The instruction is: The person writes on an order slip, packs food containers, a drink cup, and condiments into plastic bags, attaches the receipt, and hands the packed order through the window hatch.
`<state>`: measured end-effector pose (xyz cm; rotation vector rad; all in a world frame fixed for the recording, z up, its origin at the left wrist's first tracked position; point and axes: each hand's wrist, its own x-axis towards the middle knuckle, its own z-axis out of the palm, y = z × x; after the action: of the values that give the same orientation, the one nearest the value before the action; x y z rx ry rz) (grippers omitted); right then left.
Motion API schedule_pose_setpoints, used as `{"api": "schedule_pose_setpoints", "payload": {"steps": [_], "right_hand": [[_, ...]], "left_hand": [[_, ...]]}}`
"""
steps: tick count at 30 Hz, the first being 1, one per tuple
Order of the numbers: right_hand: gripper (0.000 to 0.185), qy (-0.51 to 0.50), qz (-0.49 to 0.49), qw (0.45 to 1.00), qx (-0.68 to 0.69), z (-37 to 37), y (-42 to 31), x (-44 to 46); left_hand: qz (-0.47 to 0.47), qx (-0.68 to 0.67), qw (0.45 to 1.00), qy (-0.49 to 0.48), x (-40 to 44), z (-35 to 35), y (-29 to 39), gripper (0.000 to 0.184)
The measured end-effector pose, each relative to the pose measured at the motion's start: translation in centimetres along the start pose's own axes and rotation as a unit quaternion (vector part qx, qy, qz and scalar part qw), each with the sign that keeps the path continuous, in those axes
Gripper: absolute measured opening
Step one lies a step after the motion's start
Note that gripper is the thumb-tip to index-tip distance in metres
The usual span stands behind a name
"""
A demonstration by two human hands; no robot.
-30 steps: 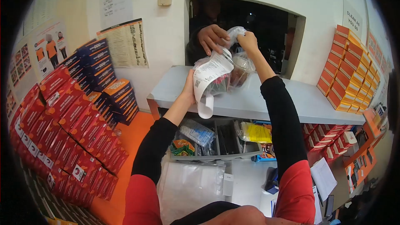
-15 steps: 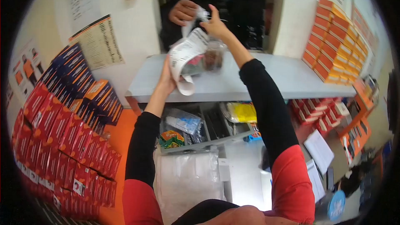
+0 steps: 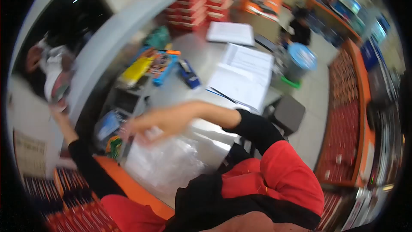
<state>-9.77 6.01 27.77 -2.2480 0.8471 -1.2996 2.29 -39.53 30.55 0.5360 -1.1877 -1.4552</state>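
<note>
A filled white plastic bag [image 3: 58, 68] is at the far left, over the sill of the dark window. Its contents are blurred. My left hand [image 3: 59, 108] reaches up to the bag's lower end and holds it there. Another person's hand [image 3: 34, 57] is at the bag's upper left, on the window side. My right hand [image 3: 156, 124], smeared by motion, is above the counter's near-left part, over a stack of clear plastic bags [image 3: 165, 161]. Whether its fingers are closed cannot be made out.
An open drawer [image 3: 124, 101] with packets is left of the right hand. Papers [image 3: 242, 75] and a pen [image 3: 223, 94] lie on the metal counter [image 3: 171, 90]. Red boxes [image 3: 186, 10] stand beyond. A blue-lidded bucket [image 3: 300, 58] and another person [image 3: 300, 28] are farther right.
My view has swung right, so the window now sits at the far left. The right hand has left the bag and come back over the counter; the left hand stays at the bag.
</note>
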Motion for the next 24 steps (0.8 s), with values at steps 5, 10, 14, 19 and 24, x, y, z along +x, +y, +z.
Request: {"api": "schedule_pose_setpoints", "payload": {"steps": [5, 10, 14, 19, 24], "right_hand": [[0.039, 0.276, 0.425, 0.797, 0.328, 12.8, -6.8, -27.8], [0.039, 0.549, 0.797, 0.202, -0.153, 39.6, -17.1, -56.1], [0.029, 0.540, 0.819, -0.132, -0.142, 65.4, -23.3, -65.4], [0.027, 0.678, 0.699, -0.098, 0.206, 66.8, -27.0, -57.3], [0.033, 0.761, 0.598, 0.073, 0.242, 62.5, -27.1, -54.9]], "left_hand": [[0.060, 0.093, 0.994, -0.017, -0.6, 2.3, -3.4, 0.046], [0.175, 0.219, 0.958, -0.053, -8.6, 9.7, -8.4, 0.045], [0.233, 0.250, 0.933, -0.110, -21.0, 17.6, -11.1, 0.043], [0.241, 0.200, 0.921, -0.232, -35.5, 27.2, -13.1, 0.042], [0.213, 0.121, 0.899, -0.363, -50.7, 35.3, -12.8, 0.040]]}}
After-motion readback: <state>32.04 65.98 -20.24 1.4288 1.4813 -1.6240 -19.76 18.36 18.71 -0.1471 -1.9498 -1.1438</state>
